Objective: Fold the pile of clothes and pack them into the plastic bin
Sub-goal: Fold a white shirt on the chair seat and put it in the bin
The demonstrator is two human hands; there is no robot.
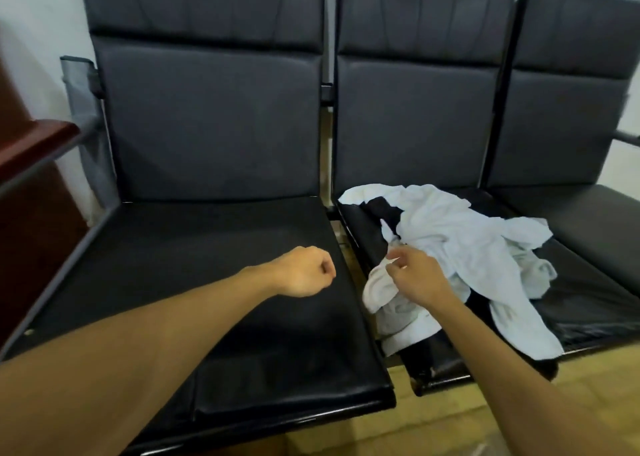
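A pile of white clothes [464, 248], with a dark garment showing underneath, lies crumpled on the middle black seat [588, 303]. My right hand [415, 279] pinches a white garment at the pile's near left edge. My left hand [304, 270] hovers over the left black seat [207, 282] with its fingers curled into a fist, holding nothing. No plastic bin is in view.
Three black padded chairs stand in a row against a white wall. A reddish wooden piece of furniture [31, 144] is at the far left beside a grey metal armrest [79, 75]. Yellowish floor tiles [467, 421] show in front of the seats.
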